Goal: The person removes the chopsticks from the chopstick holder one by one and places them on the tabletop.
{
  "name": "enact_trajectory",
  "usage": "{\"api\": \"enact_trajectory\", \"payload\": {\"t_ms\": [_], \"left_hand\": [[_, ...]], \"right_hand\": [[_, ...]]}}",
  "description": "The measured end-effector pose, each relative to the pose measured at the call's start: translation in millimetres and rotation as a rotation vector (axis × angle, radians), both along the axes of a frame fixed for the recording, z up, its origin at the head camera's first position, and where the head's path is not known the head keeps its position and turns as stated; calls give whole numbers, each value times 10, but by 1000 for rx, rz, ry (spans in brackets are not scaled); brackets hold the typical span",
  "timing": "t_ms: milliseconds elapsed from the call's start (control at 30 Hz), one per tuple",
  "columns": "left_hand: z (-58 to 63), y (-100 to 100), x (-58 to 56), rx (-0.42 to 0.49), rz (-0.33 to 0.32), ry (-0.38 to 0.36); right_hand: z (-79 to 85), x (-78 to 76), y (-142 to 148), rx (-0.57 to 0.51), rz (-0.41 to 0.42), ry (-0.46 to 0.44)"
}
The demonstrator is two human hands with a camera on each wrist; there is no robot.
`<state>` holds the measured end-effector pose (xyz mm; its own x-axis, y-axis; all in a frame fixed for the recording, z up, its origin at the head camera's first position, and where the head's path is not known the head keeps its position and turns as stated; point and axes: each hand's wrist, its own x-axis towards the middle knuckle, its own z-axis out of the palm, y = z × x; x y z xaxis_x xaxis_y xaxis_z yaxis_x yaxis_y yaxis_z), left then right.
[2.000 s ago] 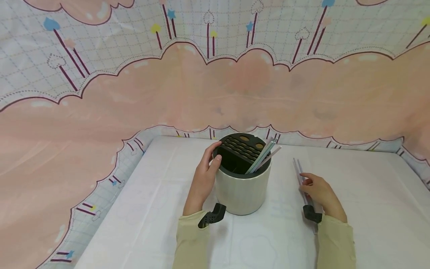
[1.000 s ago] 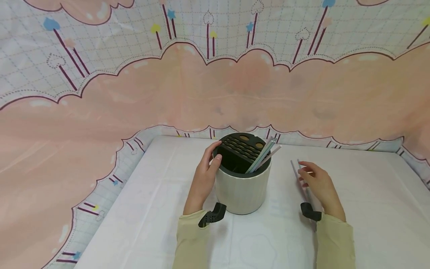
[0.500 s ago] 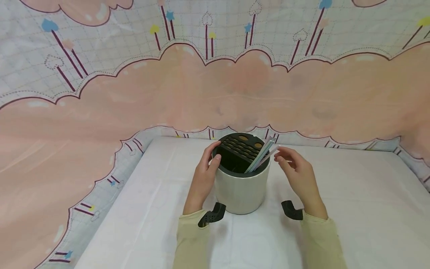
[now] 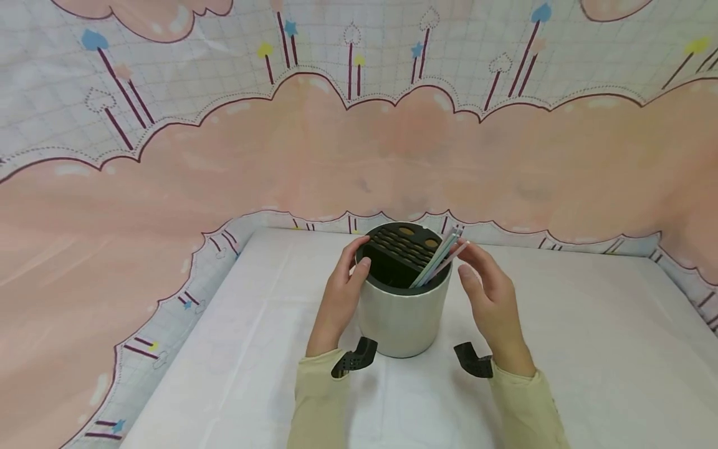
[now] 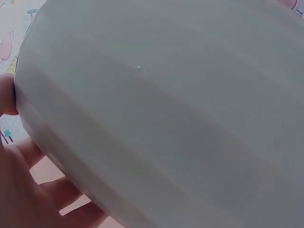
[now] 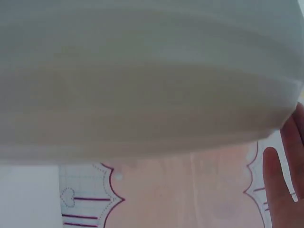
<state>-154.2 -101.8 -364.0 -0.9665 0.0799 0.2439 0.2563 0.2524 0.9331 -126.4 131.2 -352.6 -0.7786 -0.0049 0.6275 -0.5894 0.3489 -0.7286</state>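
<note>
A round off-white pen holder (image 4: 401,324) with a dark compartment insert (image 4: 392,268) stands upright on the white table. Thin pale blue, white and pinkish sticks (image 4: 440,259) lean out of its right front compartment. My left hand (image 4: 339,299) grips the left side of the holder, thumb over the rim and fingers around the wall. At the right side, my right hand (image 4: 493,299) rests with relaxed fingers by the rim, fingertips close to the sticks. In the right wrist view its thumb (image 6: 271,166) stands apart from the holder wall, while the other fingers lie along it.
A white cloth (image 4: 280,349) covers the table. Behind it hangs a pink and white patterned curtain (image 4: 359,156) that meets the table's back edge. Black wrist camera mounts (image 4: 473,360) sit on the sleeves.
My right hand has moved left from the thin sticks at the right of the table to the holder's right rim. Those sticks no longer lie on the table. The left hand has kept its hold.
</note>
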Motion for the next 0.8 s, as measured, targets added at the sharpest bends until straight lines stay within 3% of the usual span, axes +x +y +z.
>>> {"api": "enact_trajectory", "payload": {"t_ms": [167,400,800], "left_hand": [[-39,38,14,-15,-12,-31],[-21,53,-27,-29,15,-2],[20,32,-37,-30,32,-17]], "right_hand": [[-58,54,-62,67,-32,-7],[-54,-37,-124,110,-4,85],[-42,-107,-147,204,31,95]]}}
